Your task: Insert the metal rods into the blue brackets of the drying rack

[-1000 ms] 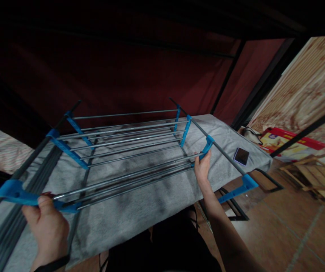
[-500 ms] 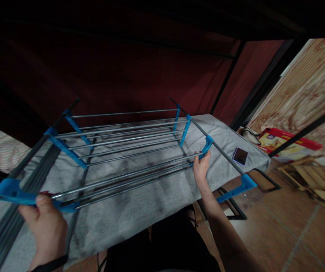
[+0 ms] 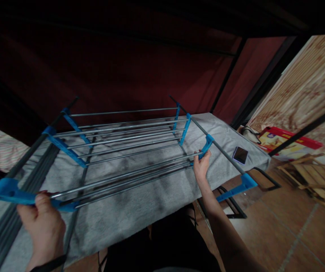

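The left hand (image 3: 45, 228) grips the left blue bracket (image 3: 8, 190) over grey cloth (image 3: 117, 223); metal rods (image 3: 124, 175) run to the right blue bracket (image 3: 209, 141), seemingly pinched by the right hand (image 3: 201, 168), its far side hidden. Level, even pressure should avoid twisting them.

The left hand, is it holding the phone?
No, the left hand grips a blue bracket, and the phone lies on the gray cloth.

Single head-worn view, looking forward and down from above wearer's legs (image 3: 162, 241), close over blue-jointed rack (image 3: 128, 138).
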{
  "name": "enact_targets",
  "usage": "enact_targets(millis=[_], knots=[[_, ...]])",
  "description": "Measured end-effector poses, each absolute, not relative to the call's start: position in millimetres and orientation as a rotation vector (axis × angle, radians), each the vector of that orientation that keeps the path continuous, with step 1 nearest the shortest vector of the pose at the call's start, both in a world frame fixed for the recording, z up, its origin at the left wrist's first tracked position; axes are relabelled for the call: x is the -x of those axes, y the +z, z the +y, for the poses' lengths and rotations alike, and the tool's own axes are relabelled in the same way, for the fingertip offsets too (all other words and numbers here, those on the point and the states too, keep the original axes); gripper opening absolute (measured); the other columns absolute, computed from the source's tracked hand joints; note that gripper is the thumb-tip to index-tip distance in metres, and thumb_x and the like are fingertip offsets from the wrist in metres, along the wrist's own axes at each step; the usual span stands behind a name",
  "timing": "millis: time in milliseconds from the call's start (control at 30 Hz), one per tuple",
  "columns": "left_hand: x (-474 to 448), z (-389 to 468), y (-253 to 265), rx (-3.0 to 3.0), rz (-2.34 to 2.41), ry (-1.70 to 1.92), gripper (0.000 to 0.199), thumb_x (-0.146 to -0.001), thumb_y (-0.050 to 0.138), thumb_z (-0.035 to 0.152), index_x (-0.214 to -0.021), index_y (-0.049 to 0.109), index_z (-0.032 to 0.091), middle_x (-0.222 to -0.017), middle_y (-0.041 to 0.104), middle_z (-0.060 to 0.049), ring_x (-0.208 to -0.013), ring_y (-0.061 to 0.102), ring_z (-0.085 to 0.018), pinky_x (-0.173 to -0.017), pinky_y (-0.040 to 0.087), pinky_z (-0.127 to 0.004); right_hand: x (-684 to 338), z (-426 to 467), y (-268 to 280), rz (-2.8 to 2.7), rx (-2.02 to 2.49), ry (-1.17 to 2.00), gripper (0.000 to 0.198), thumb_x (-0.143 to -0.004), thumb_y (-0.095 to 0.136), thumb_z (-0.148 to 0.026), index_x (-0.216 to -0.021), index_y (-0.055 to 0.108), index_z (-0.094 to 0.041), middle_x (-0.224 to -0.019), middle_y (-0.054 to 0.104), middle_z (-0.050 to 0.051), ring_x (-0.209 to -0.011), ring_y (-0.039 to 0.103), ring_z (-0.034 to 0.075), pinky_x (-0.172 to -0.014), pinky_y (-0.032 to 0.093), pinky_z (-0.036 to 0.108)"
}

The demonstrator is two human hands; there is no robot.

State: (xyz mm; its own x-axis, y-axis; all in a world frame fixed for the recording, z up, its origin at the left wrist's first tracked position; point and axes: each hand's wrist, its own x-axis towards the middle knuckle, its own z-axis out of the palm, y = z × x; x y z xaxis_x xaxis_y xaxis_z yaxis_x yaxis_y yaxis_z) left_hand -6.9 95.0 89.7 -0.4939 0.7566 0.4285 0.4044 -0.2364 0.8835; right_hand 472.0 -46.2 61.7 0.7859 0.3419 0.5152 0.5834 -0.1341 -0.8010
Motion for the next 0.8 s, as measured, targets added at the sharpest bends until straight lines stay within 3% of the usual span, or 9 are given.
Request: enact_targets(millis=[200,533,800], knots=[[3,91,92,-1.374,1.715,1.805,0.028,-0.083,0.053,0.042,-0.101,0.059,0.022,-0.087,0.051,0.002,-0.082,0.051,-0.019,-0.085,0.044,-0.037,-474,-46,63,-0.662,1.705,-0.163,0.049,-0.089,0.048,-0.038,-0.134,0.042,-0.019,-0.125,0.059,0.015,-0.116,0.058,0.026,-0.103,0.044,0.046],[3,87,98,-1.436,1.825,1.708,0.029,-0.082,0.052,0.045,-0.098,0.058,0.022,-0.084,0.048,0.002,-0.083,0.052,-0.021,-0.084,0.045,-0.04,-474,-48,69,-0.63,1.705,-0.11,0.041,-0.083,0.051,-0.031,-0.122,0.044,-0.02,-0.109,0.061,0.01,-0.092,0.059,0.024,-0.09,0.049,0.043],[7,91,94,-1.503,1.762,1.736,0.032,-0.083,0.054,0.045,-0.103,0.06,0.021,-0.09,0.053,0.001,-0.086,0.054,-0.021,-0.089,0.046,-0.039,-476,-49,74,-0.615,1.647,-0.092,0.031,-0.081,0.048,-0.029,-0.111,0.049,-0.023,-0.103,0.061,0.006,-0.091,0.058,0.021,-0.09,0.046,0.04]])
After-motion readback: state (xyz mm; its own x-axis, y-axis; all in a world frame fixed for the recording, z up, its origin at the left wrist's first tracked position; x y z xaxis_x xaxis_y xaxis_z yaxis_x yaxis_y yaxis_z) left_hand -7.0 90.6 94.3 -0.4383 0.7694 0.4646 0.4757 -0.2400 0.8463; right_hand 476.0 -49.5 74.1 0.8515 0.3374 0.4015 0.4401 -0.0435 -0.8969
